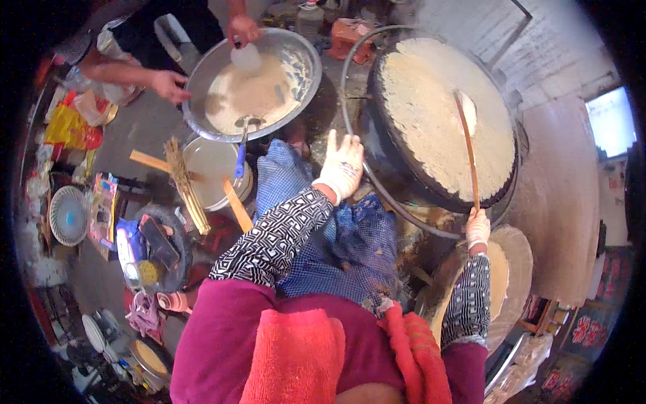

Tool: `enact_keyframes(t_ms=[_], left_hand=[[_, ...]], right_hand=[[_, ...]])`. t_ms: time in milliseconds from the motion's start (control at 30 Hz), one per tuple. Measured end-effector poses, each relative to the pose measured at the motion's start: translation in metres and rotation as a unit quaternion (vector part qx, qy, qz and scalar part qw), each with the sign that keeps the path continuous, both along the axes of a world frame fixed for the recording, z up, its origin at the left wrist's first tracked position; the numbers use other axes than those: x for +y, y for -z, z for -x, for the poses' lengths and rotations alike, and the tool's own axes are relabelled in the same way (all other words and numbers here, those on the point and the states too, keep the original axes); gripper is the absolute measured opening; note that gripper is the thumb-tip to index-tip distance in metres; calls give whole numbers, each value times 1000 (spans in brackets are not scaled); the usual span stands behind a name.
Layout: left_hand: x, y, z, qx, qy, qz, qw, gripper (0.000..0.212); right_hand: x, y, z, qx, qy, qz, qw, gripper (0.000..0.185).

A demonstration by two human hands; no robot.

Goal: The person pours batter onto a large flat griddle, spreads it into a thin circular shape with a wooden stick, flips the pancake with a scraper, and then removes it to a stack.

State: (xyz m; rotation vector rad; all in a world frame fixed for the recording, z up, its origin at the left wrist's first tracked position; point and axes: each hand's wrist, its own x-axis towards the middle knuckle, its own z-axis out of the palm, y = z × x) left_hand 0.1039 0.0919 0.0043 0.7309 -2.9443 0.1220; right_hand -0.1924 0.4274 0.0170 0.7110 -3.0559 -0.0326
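My right hand [478, 227], in a pale glove, grips the lower end of a long thin wooden stick [469, 146]. The stick lies over a wide round griddle [386, 136] covered with pale batter [429, 121], and a pale blade-like piece [467, 112] shows beside its upper end. My left hand [344, 164], gloved too, has its fingers apart at the metal ring [371, 171] around the griddle; whether it touches the ring I cannot tell. Up and left stands a large metal basin [312, 65] of batter, with a blue-handled ladle [240, 161] resting in it.
Another person's hand [244, 31] holds a pale scoop [246, 58] over the basin; their other hand [169, 87] is near its rim. A bucket [209, 156] with a straw brush [184, 187] across it stands below. At the lower right is a round tray [520, 252].
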Motion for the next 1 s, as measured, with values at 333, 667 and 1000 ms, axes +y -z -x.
enact_keyframes(t_ms=[333,667,1000], left_hand=[[42,-27,19,-29,160,-83,983,49],[35,24,49,-180,153,-47,971,29],[-58,49,39,-211,154,69,963,23]], right_hand=[[2,9,-17,6,32,32,999,34],[17,20,-29,-6,39,66,997,31],[57,52,-15,-62,54,65,994,29]])
